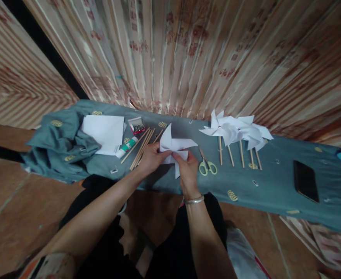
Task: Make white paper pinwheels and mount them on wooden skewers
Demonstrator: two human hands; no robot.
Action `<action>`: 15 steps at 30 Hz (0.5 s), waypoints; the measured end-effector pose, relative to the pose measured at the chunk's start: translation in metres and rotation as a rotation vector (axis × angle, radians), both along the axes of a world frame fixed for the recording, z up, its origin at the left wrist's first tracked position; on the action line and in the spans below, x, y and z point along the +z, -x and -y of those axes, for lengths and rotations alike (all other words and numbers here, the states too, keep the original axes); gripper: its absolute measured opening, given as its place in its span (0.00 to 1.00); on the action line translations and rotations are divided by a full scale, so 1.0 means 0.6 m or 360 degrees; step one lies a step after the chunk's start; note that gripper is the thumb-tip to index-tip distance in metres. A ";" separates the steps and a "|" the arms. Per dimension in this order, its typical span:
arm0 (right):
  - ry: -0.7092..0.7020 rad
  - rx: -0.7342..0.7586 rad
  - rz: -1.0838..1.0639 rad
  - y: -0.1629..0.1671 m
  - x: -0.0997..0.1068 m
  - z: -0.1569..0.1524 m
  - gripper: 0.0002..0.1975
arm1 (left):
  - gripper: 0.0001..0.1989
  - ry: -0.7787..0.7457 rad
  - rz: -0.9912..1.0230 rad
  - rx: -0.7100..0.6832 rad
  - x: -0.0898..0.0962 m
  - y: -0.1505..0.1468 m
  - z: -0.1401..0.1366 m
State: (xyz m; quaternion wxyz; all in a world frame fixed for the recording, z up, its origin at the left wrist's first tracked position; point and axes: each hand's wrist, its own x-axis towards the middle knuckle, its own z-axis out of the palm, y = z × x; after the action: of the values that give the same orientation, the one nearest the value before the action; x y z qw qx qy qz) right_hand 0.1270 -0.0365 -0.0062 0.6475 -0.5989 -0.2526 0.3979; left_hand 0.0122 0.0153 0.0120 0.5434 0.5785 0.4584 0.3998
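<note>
A white paper pinwheel (pixel 176 144), with its blades partly folded, is held over the near middle of the cloth-covered surface. My left hand (pixel 152 157) is closed on its left side, the thumb pressing near the centre. On the right, my right hand (pixel 189 170) pinches the lower part of the paper, thumb also near the centre. Just right of that hand lie scissors (pixel 207 167) with pale green handles. Several wooden sticks (pixel 142 149) lie beside my left hand, along with a green and white glue stick (pixel 127 147).
A stack of white paper (pixel 104 131) and an open small box of pins (pixel 137 126) are on the left. Several pinwheels on sticks (pixel 237 130) lie at the right, then a dark phone (pixel 305 180). Bunched cloth (pixel 68 143) covers the left end; a curtain (pixel 170 58) hangs behind.
</note>
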 end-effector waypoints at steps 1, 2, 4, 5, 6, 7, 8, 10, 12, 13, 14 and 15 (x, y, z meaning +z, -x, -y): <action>-0.0009 0.0010 0.0004 0.000 0.001 0.002 0.12 | 0.12 0.0021 0.0043 -0.0008 0.000 0.000 0.001; -0.0018 0.0018 0.0002 -0.001 0.003 0.003 0.12 | 0.12 0.0049 0.0085 -0.0019 -0.001 0.000 0.001; -0.0024 0.0032 0.0015 -0.001 0.008 0.007 0.11 | 0.13 0.0111 0.0159 -0.0038 -0.001 0.000 0.003; -0.0022 0.0041 0.0029 -0.001 0.011 0.010 0.11 | 0.13 0.0135 0.0185 -0.0042 -0.001 0.001 0.003; -0.0021 0.0049 0.0043 -0.001 0.013 0.011 0.10 | 0.13 0.0154 0.0202 -0.0046 -0.002 0.002 0.004; -0.0020 0.0057 0.0052 0.000 0.015 0.013 0.10 | 0.13 0.0168 0.0215 -0.0051 -0.002 0.003 0.005; -0.0021 0.0064 0.0057 0.001 0.017 0.014 0.11 | 0.14 0.0179 0.0227 -0.0051 -0.003 0.004 0.006; -0.0034 0.0070 0.0064 0.003 0.018 0.015 0.13 | 0.14 0.0196 0.0249 -0.0043 -0.004 0.007 0.007; -0.0043 0.0068 0.0073 0.005 0.018 0.014 0.15 | 0.15 0.0202 0.0262 -0.0022 -0.006 0.010 0.007; -0.0044 0.0068 0.0077 0.006 0.017 0.014 0.16 | 0.15 0.0199 0.0268 -0.0010 -0.007 0.011 0.006; -0.0042 0.0069 0.0081 0.007 0.017 0.013 0.16 | 0.16 0.0194 0.0276 -0.0003 -0.009 0.012 0.005; -0.0035 0.0069 0.0084 0.007 0.017 0.013 0.16 | 0.16 0.0187 0.0286 -0.0003 -0.010 0.013 0.005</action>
State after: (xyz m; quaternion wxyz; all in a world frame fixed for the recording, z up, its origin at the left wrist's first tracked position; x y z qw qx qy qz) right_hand 0.1226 -0.0441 0.0040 0.6384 -0.5963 -0.2869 0.3931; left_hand 0.0046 0.0126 0.0061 0.6158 0.5078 0.4300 0.4220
